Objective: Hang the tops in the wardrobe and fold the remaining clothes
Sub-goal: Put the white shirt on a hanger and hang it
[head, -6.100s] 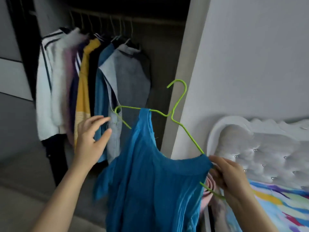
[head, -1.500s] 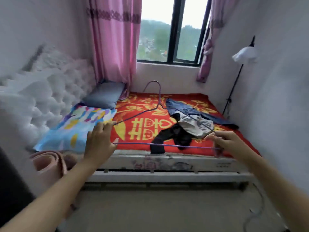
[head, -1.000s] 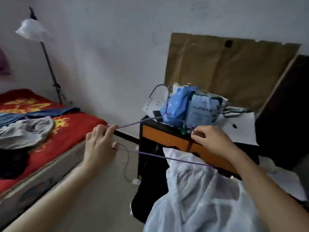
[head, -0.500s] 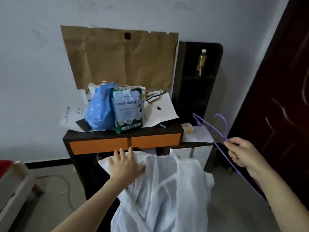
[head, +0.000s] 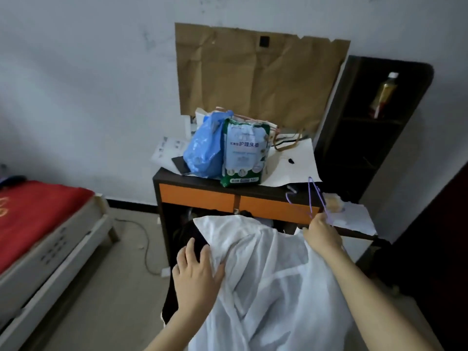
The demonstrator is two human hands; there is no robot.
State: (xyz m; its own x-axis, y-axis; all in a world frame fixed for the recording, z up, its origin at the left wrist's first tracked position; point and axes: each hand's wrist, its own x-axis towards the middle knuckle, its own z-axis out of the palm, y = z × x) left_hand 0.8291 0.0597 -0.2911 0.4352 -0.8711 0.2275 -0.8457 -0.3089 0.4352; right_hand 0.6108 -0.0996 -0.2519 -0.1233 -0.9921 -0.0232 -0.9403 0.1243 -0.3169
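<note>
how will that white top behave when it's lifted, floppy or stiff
Probably floppy: the white top sags in soft folds where it is draped. Likely light, since the cloth looks thin and half sheer. It may bunch under the left hand and could slip off the thin purple hanger in the right hand.

Pale wall (head: 88,72), brown paper sheet (head: 253,72) on it, dark desk (head: 197,197) with orange drawer fronts, dark shelf unit (head: 367,148) beside, red-covered bed (head: 38,211) left, beige floor (head: 114,287).

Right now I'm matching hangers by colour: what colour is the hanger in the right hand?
The hanger is purple; head view.
</note>
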